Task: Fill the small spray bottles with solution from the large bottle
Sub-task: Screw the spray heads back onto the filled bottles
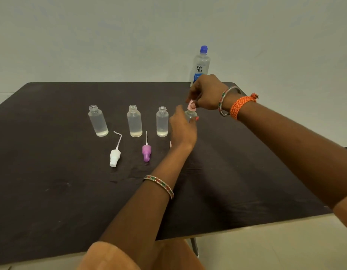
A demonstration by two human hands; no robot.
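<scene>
Dark table (51, 191), near edge bare

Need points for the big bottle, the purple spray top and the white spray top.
big bottle (201, 64): head view, on its clear shoulder above the label.
purple spray top (146, 152): head view, on its body.
white spray top (114, 157): head view, on its body.

I see soft, even, slightly dim light, faint shadows on the dark table (51, 191), mild wide-angle bowing at its edges, slight overall softness.
</scene>
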